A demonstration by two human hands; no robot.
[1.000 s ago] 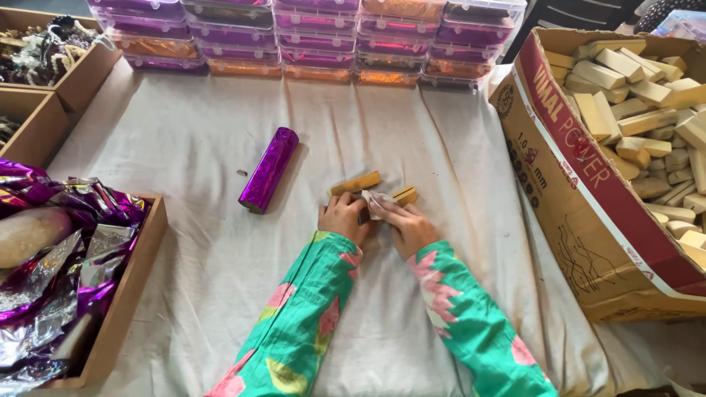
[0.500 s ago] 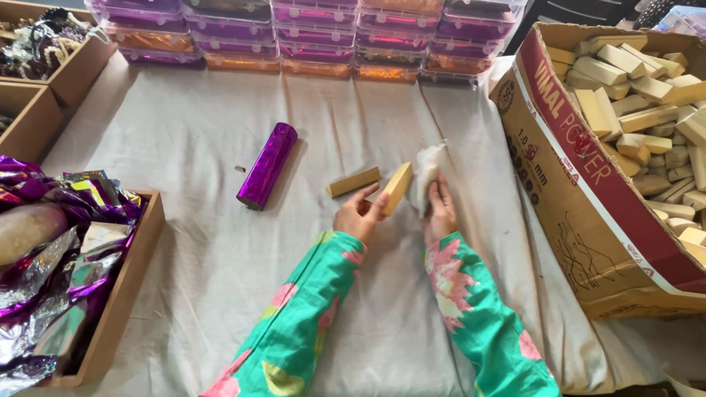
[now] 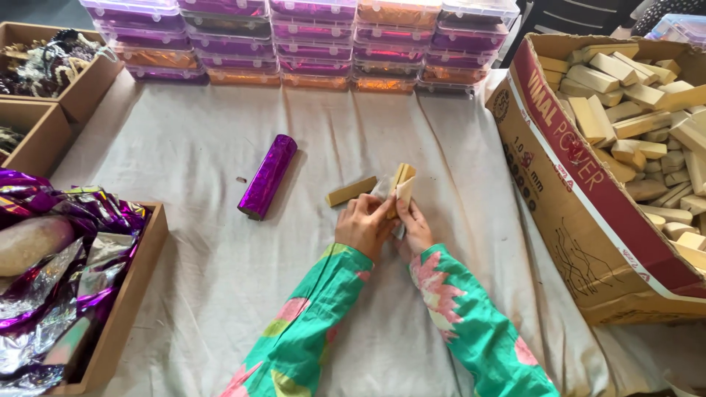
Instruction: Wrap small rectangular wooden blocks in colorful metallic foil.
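Observation:
My left hand and my right hand meet over the white cloth, both gripping a tan wooden block that stands on end. A thin pale wrapping sheet is folded against the block between my fingers. A second tan block lies flat just left of it. A shiny purple foil roll lies further left on the cloth. My sleeves are green with pink flowers.
A large cardboard box full of tan blocks stands at the right. Stacked clear plastic boxes line the far edge. A low cardboard tray with purple and silver foil sits at the left, and brown boxes behind it.
The block was lying low between my hands, then got lifted on end with the sheet beside it. Now both hands are close together again, pressing the sheet around the upright block.

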